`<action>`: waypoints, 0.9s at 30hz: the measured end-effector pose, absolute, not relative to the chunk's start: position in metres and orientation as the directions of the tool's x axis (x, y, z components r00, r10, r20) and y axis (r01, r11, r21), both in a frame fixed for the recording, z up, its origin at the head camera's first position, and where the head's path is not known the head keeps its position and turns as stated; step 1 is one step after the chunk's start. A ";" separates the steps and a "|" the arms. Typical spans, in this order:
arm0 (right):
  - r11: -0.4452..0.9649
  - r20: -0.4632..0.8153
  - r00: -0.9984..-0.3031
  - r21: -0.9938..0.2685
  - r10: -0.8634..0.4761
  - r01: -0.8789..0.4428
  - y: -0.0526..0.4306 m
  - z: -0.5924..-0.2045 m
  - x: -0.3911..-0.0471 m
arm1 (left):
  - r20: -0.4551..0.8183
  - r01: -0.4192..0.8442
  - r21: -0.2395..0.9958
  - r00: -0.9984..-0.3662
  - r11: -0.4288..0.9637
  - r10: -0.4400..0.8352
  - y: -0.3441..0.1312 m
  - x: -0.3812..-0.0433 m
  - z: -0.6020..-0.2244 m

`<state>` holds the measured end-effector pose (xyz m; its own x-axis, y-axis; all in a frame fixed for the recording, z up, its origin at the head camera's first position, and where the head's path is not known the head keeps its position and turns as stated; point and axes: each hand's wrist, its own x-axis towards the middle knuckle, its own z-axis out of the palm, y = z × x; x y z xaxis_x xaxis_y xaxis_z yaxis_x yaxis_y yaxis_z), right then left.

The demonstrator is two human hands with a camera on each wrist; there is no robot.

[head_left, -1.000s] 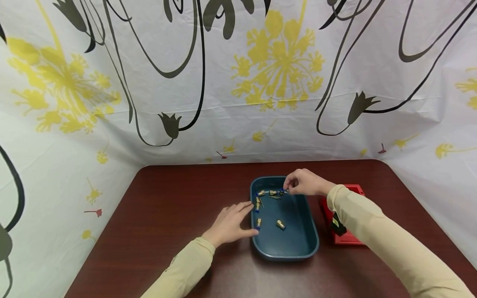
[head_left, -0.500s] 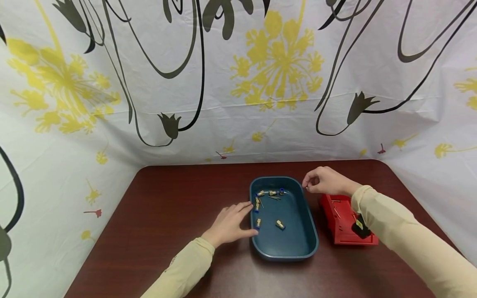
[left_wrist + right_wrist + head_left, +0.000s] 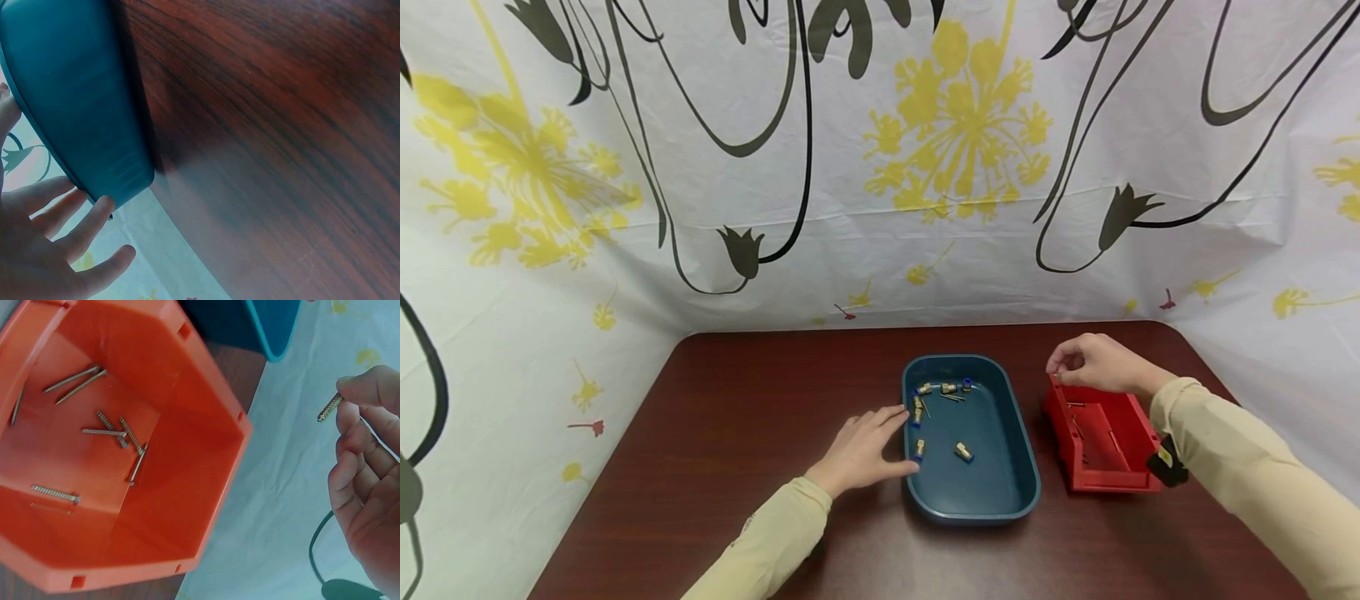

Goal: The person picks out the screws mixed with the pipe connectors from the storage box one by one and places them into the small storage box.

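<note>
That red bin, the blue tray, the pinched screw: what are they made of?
The red bin: probably molded plastic, with smooth, softly shiny walls and slots in the rim.
The blue tray: perhaps plastic or coated metal; its even, satin surface leaves that open.
The screw pinched by the right hand: metal, perhaps brass-plated, judging by its golden glint.

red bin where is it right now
In the head view, the red bin is at right, beside the blue tray, its far end under the right hand.
</note>
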<state>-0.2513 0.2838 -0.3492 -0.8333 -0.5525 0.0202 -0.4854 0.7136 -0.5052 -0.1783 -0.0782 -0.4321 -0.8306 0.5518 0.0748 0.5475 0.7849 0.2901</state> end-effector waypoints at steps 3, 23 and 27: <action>0.722 0.018 -0.839 -0.499 -0.544 -0.479 0.290 -0.351 -0.249 | 0.076 0.549 0.287 -0.830 0.785 0.552 -0.078 -0.178 -0.432; 0.768 -0.058 -0.870 -0.502 -0.490 -0.399 0.322 -0.357 -0.244 | 0.065 0.537 0.283 -0.837 0.794 0.543 -0.077 -0.178 -0.432; 0.772 -0.069 -0.870 -0.500 -0.487 -0.392 0.324 -0.358 -0.244 | 0.065 0.536 0.284 -0.838 0.795 0.542 -0.077 -0.179 -0.432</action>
